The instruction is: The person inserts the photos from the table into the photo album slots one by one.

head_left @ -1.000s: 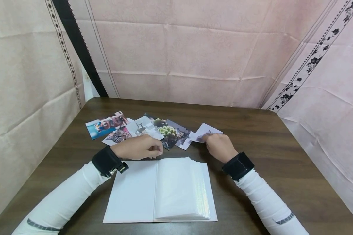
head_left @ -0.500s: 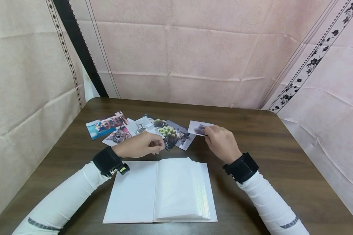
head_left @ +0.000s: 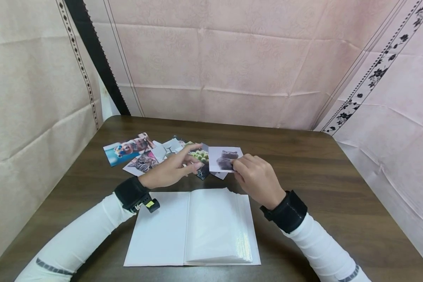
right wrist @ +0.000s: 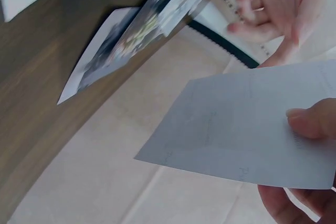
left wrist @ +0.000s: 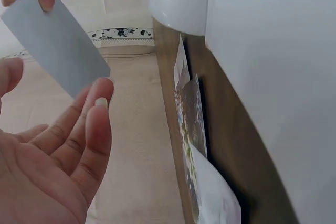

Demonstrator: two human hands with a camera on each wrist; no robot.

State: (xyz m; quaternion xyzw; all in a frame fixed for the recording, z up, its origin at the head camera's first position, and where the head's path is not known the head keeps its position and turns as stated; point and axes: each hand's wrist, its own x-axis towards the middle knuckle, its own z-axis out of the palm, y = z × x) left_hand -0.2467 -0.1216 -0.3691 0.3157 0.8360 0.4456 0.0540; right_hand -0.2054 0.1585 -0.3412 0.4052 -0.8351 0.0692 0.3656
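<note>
My right hand (head_left: pixel 260 178) pinches a photo print (head_left: pixel 219 157) by its right edge, thumb on one face and fingers on the other. The picture is a grey cat on white; its pale back (right wrist: pixel 236 129) faces the right wrist camera. My left hand (head_left: pixel 170 166) is held out with fingers spread, palm toward the photo and holding nothing. In the left wrist view its fingertips overlap the photo's lower corner. Below both hands lies an open photo album (head_left: pixel 158 231) with clear sleeve pages (head_left: pixel 213 227) on its right side.
Several loose prints overlap on the wooden table (head_left: pixel 303 164) behind the album: a blue and pink one (head_left: pixel 127 150), a cat one (head_left: pixel 141 163) and a cactus one (head_left: pixel 201 156). Pale cloth (head_left: pixel 232 66) hangs around the table's back and sides.
My right hand has lifted the cat photo off the table and brought it leftward over the other prints. The left hand's curled fingers have opened out toward it.
</note>
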